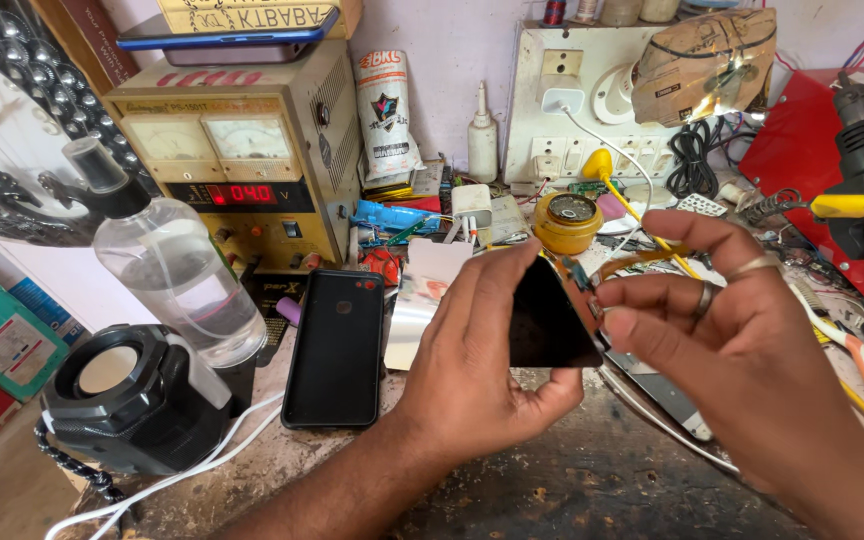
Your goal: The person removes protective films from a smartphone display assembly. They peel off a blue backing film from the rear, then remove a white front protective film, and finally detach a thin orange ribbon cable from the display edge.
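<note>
Here a dark phone screen panel (548,318) is held up over the workbench (592,480), right of the black phone (335,347). The left hand (472,370) grips its edge; the right hand (722,330) pinches its ribbon cable (632,262), apparently being inspected or freed, which calls for gentle handling.

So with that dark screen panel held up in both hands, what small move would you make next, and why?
Probably ease the panel down flat onto the bare bench. The left hand cradles it from below while the right hand pinches its edge beside an orange ribbon cable, which looks thin and exposed in mid-air.
</note>
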A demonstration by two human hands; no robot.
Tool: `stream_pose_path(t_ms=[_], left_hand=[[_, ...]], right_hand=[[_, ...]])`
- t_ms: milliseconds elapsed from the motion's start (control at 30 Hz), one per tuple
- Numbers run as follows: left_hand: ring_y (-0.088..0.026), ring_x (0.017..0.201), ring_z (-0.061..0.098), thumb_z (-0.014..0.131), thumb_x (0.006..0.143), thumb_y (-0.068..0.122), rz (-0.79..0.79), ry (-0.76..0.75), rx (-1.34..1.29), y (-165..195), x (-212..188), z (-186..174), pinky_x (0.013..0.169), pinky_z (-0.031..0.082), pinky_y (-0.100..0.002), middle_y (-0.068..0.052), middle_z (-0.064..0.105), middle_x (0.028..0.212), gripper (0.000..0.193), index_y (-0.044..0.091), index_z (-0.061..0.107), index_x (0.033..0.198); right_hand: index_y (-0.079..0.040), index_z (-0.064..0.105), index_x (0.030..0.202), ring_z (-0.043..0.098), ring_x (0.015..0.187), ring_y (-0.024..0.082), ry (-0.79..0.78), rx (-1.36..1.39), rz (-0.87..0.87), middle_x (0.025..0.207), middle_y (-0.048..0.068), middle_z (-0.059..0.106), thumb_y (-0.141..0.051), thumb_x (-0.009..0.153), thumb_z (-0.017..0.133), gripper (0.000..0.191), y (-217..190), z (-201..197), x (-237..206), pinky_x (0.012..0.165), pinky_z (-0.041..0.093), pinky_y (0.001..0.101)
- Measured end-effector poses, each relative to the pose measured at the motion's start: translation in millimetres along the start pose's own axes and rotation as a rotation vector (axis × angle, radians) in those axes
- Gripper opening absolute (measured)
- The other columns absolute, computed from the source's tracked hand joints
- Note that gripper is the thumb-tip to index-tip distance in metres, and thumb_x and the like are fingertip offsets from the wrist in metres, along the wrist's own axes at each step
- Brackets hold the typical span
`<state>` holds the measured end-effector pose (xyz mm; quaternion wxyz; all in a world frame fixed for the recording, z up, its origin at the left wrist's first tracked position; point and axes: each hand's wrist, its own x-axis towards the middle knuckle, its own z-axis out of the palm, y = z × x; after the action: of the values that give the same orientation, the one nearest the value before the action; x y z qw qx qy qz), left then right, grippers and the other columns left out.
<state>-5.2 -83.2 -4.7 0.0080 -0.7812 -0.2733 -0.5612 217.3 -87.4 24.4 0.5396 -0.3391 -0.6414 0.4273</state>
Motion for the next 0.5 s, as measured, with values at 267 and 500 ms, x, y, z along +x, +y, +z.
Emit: stream_pose_path(t_ms=[267, 500], left_hand=[[-0.040, 0.125, 0.064, 0.081, 0.081, 0.021, -0.033, -0.065, -0.006, 0.8, -1.2, 4.2, 0.109, 0.055, -0.046, -0.023, 0.057, 0.136, 0.084, -0.002, 0.040, 0.150], [-0.032, 0.120, 0.063, 0.084, 0.084, 0.021, 0.002, -0.060, -0.134, -1.7, -6.1, 6.4, 0.104, 0.056, -0.039, -0.020, 0.055, 0.131, 0.083, -0.004, 0.038, 0.148]], right_hand=[[-0.008, 0.041, 0.130, 0.068, 0.108, 0.021, 0.185, -0.034, -0.243, 0.109, 0.018, 0.066, 0.009, 0.090, 0.073, 0.054, 0.2, 3.9, -5.6, 0.095, 0.059, 0.0402], [-0.009, 0.046, 0.114, 0.064, 0.134, 0.027, -0.214, -0.292, -0.502, 0.116, 0.013, 0.077, 0.008, 0.096, 0.060, 0.029, -10.8, 20.6, -23.0, 0.109, 0.055, 0.0388]])
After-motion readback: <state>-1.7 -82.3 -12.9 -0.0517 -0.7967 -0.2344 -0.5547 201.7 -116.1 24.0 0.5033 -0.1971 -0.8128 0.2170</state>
